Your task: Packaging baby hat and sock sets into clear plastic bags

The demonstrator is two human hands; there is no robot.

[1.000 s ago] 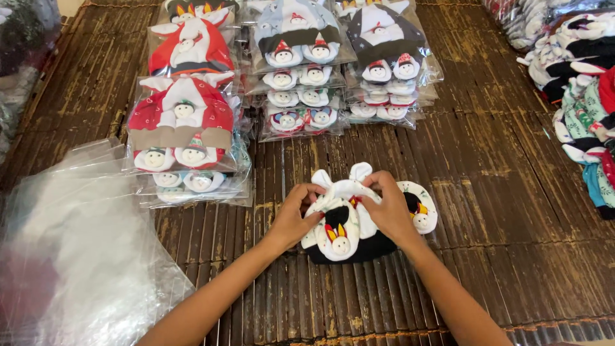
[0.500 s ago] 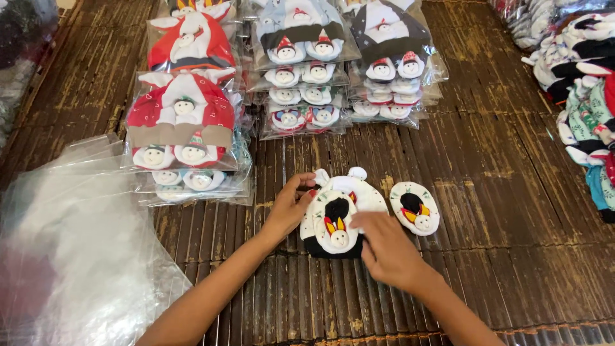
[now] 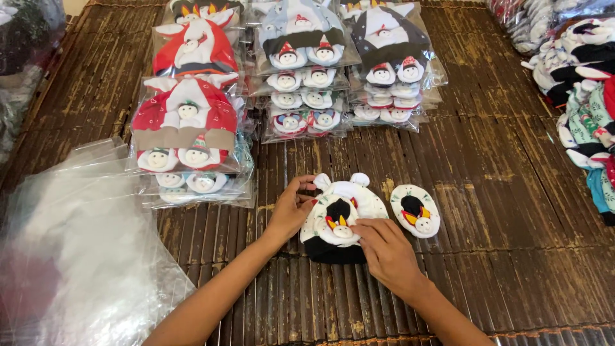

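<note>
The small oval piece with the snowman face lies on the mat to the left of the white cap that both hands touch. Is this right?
Not quite. In the head view the oval piece lies to the right of the white cap, apart from it. The left hand and right hand do touch the cap.

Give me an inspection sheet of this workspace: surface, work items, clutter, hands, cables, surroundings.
Surface: dark slatted bamboo mat.
Work items: white baby hat with two ears and a black band lies flat; one small bootie rests on it, a second bootie lies beside it on the mat, apart from it.
Clutter: stacks of bagged hat sets at the far side; loose pile of clear plastic bags on the left.
Hands: left hand touches the hat's left edge; right hand presses fingertips by the bootie on the hat.
Cables: nothing seen.
Surroundings: heap of unbagged fabric pieces on the right edge.
</note>
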